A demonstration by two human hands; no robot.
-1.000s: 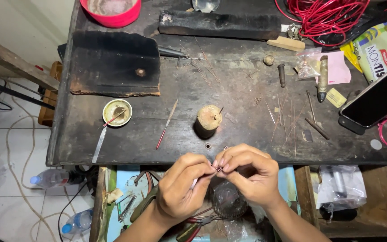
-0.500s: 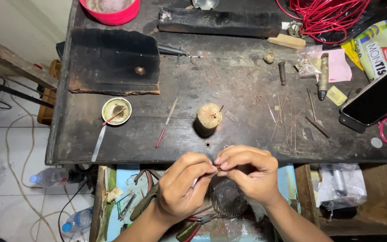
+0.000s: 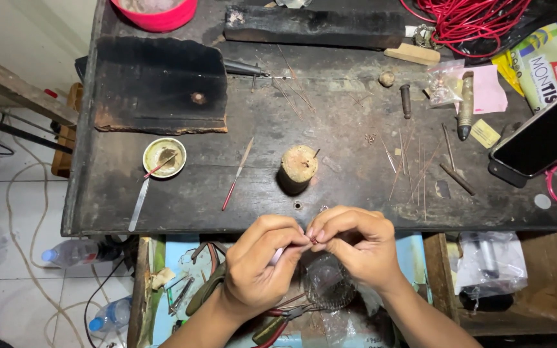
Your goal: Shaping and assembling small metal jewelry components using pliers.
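**Pinching a tiny piece at the bench edge**

Working close to the body, the person brings both hands together just off the near edge of the dark, scarred workbench [image 3: 356,200]. The left hand [image 3: 262,261] and the right hand [image 3: 356,248] meet fingertip to fingertip, each closed on a very small reddish-brown piece [image 3: 314,240] held between them; it is too small to tell what it is exactly. Held there, over the open drawer [image 3: 169,258] below the bench, anything dropped would probably land in the drawer rather than on the tiled floor, which may be why the hands sit where they do. A clear glass jar [image 3: 327,283] stands right under the hands, and red-handled pliers [image 3: 278,325] lie near the left wrist.

On the bench, a short wooden peg block [image 3: 298,167] stands just beyond the hands, the nearest thing in the way of a reach forward. To its left lie a thin red-tipped file [image 3: 236,175] and a small round dish [image 3: 164,157] with a brush resting in it. To the right, fine wire lengths [image 3: 414,164] are scattered loosely. A phone [image 3: 543,138] leans at the far right, red wire coil [image 3: 478,19] beyond it, and a charred black slab [image 3: 159,84] sits at the back left, well apart from the work
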